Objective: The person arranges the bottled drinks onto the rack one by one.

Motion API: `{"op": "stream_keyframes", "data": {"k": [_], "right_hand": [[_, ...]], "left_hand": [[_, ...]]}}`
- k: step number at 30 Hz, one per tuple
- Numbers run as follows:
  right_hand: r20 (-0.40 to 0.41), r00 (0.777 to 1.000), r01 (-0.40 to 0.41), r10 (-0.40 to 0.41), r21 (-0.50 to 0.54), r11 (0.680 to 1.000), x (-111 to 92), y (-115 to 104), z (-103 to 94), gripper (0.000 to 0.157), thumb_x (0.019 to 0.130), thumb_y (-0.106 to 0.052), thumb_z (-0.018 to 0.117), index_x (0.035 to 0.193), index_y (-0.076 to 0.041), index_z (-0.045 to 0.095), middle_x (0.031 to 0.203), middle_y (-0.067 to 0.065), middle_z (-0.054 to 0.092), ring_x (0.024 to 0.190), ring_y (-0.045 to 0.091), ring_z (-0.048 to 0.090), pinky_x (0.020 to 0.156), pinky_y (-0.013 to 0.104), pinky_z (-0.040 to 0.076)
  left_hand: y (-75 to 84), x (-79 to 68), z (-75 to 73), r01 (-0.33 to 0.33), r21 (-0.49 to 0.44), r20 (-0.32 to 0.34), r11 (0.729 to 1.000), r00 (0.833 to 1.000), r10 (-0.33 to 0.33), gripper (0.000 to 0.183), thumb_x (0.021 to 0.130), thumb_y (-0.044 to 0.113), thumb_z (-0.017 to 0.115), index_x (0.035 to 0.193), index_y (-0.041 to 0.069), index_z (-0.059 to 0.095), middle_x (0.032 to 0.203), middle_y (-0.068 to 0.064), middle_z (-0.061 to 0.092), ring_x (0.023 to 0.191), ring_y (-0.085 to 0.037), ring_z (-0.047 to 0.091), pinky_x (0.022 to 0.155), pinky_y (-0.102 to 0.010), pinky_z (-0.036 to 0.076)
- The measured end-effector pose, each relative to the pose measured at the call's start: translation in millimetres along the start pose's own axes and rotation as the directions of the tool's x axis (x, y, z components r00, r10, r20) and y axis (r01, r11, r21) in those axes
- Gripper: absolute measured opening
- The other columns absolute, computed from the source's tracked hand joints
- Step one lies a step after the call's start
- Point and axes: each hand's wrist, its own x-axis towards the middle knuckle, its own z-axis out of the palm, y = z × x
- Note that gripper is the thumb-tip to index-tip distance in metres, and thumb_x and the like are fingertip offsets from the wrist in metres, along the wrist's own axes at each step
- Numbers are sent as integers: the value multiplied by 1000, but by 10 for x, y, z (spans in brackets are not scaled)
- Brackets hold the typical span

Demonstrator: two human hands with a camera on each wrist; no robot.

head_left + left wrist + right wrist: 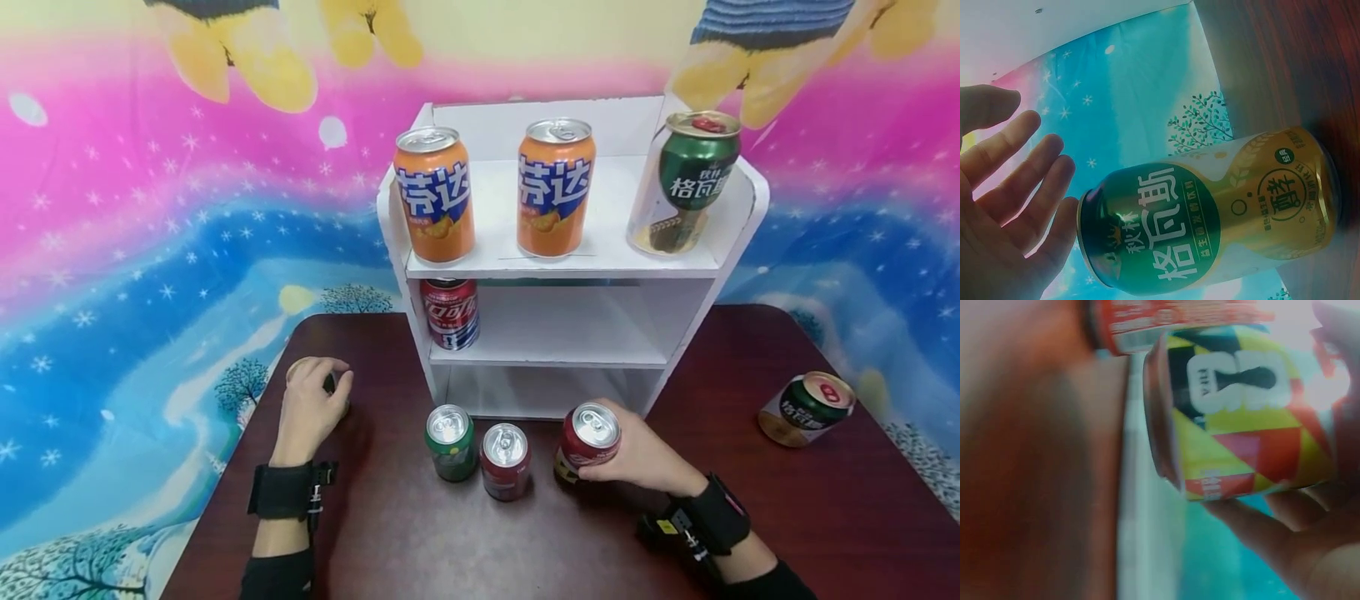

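Observation:
My right hand (648, 454) grips a red cola can (588, 446) in front of the shelf's right half. In the right wrist view the underside of this can (1241, 419) shows, with a yellow, red and black pattern, held off the tabletop. My left hand (309, 408) is at the table's left side, its fingers loosely bent beside the top of a green and gold kvass can (1210, 219). That can stands upright on the table, and the hand mostly hides it in the head view. Between the hands stand a green can (452, 450) and another red can (506, 467).
A white three-tier shelf (555, 360) stands at the back. Two orange soda cans (438, 200) and a kvass can (686, 187) occupy its top tier; a red cola can (452, 312) is at the middle tier's left. Another kvass can (802, 410) stands far right on the table.

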Motion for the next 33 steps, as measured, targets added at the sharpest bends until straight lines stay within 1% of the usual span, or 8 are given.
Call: {"op": "stream_keyframes", "data": {"k": [4,7,11,15,18,24,30,33], "right_hand": [[-7,999,40,-40,45,998,40,-166,-119,70,65,-7,86,124,-8,48,108,4,60,98,14,59,81,27,49],[3,999,37,-38,96,995,72,-275,-212,69,67,-6,85,125,-11,47,110,3,59,99,16,59,80,28,50],[-2,999,34,-34,84,996,101,-397,-307,68,69,-10,85,125,-12,47,110,2,58,99,17,58,80,29,50],[-4,1000,22,-22,79,997,118,-477,-365,68,70,-12,84,127,-11,47,112,3,58,100,18,58,81,30,51],[-13,1000,21,-19,91,996,147,-546,-412,69,69,-10,84,128,-11,49,114,3,59,102,18,58,81,30,51],[-41,998,46,-43,56,997,261,-738,-482,70,69,-10,85,128,-9,48,114,4,58,103,18,56,83,30,50],[-94,995,18,-14,47,999,435,-935,-522,71,68,-11,86,127,-9,48,115,4,58,104,20,55,84,31,50],[-120,993,0,5,41,999,510,-1013,-525,70,68,-13,86,127,-9,48,115,4,59,104,20,55,84,31,49]], "left_hand": [[23,18,-2,-6,2,9,1000,1000,6,13,90,14,64,94,2,67,96,-15,62,93,-33,55,84,-50,41],[48,12,4,0,0,20,1000,1000,0,14,90,14,64,95,2,67,97,-16,62,92,-34,56,81,-50,43],[85,-5,17,6,8,37,1000,999,-6,14,89,14,64,94,2,68,97,-16,62,89,-34,56,77,-49,44],[114,-10,28,2,16,57,1000,998,-3,12,89,14,65,93,3,69,92,-14,64,78,-29,57,67,-46,46],[132,0,50,-4,10,75,1000,997,3,11,89,15,65,91,4,69,89,-13,65,73,-27,58,64,-43,47],[165,-14,50,9,10,123,1000,992,-10,12,90,16,63,90,6,69,88,-10,65,80,-29,61,70,-45,49],[210,-38,32,41,11,178,999,983,-42,15,91,19,62,93,5,69,91,-12,65,83,-28,61,73,-46,50],[219,-40,29,49,18,195,999,979,-52,16,92,20,62,94,6,69,91,-11,65,83,-27,60,73,-45,50]]}}
